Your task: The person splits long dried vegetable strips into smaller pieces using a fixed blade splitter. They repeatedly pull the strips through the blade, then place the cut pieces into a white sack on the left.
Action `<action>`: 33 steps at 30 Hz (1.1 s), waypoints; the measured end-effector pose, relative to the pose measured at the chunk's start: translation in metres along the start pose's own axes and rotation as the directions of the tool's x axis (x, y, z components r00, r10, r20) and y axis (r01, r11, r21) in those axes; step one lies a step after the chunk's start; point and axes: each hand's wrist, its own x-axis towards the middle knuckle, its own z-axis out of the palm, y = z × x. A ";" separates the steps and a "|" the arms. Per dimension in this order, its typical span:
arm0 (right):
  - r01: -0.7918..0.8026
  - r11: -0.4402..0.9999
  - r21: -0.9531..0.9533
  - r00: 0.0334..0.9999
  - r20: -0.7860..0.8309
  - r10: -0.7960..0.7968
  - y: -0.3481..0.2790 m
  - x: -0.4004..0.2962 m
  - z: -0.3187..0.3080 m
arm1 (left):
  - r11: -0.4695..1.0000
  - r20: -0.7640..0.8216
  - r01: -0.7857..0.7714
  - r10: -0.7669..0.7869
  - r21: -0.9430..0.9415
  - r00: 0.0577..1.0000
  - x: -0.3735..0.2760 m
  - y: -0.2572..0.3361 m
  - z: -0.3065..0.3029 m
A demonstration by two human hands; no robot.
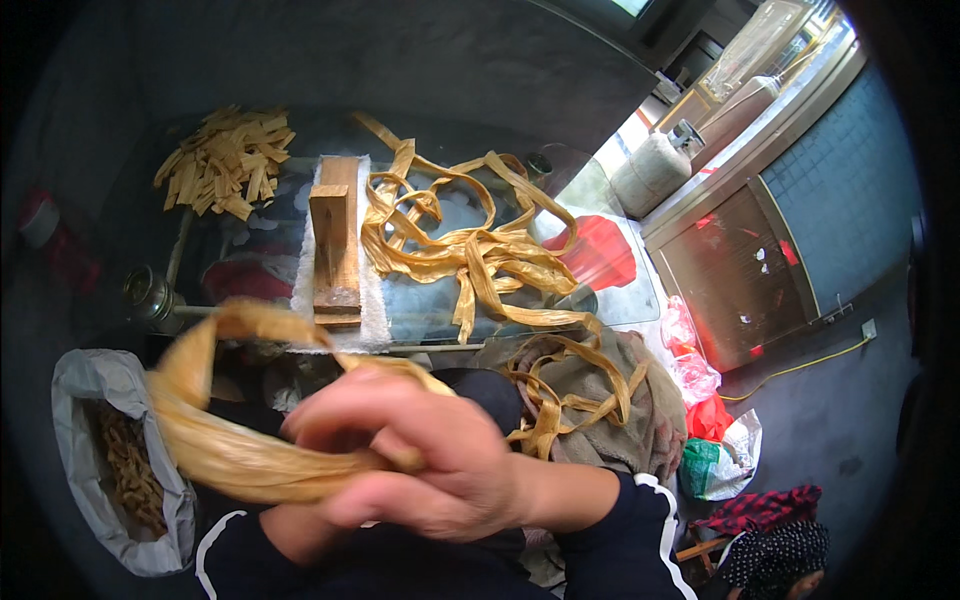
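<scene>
My right hand, blurred by motion, grips a long flat golden-brown strip that looks like dried plant or bean-curd skin. The strip loops up to the left. My left hand is mostly hidden behind the right one; only its forearm and perhaps part of the hand show. Beyond them, on a glass-topped table, a wooden block with an upright piece rests on a white towel. Tangled long strips lie right of it, and a pile of short cut pieces lies at the far left.
At the left stands an open white sack holding short pieces. More strips hang over a brown cloth at the right. Plastic bags, a gas cylinder and a person's head are farther right.
</scene>
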 end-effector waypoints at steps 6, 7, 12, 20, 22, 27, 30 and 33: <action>-0.357 0.724 -0.590 0.912 -0.055 0.405 0.047 -0.099 -0.057 | 0.614 -0.369 -0.737 0.639 -0.285 0.675 -0.060 0.049 -0.025; -0.494 0.625 -0.604 0.802 -0.040 0.596 0.056 -0.124 -0.059 | 0.538 -0.375 -0.797 0.703 -0.276 0.604 -0.078 0.066 -0.031; -0.584 0.620 -0.524 0.779 -0.148 0.609 0.068 -0.181 -0.056 | 0.544 -0.395 -0.839 0.777 0.030 0.490 -0.114 0.077 -0.048; -0.156 0.946 0.285 0.929 -0.284 0.239 -0.014 -0.090 -0.017 | 0.952 -0.638 0.091 0.123 0.291 0.760 -0.076 0.035 -0.035; -0.365 0.917 0.158 0.910 -0.145 0.387 0.005 -0.080 -0.011 | 0.711 -0.486 0.259 0.132 0.654 0.864 -0.080 0.009 -0.038; -0.118 0.255 -0.960 0.837 0.042 0.546 0.081 -0.110 -0.001 | 0.145 -0.486 0.507 -0.158 0.849 0.859 -0.086 -0.003 -0.030; -0.291 0.713 -0.638 0.937 -0.040 0.347 0.086 -0.114 0.019 | 0.066 -0.462 0.485 -0.216 0.872 0.860 -0.087 0.005 -0.022; -0.035 0.782 -0.622 0.999 0.002 0.047 0.085 -0.097 0.038 | 0.204 -0.328 0.368 -0.204 0.907 0.922 -0.082 0.002 -0.004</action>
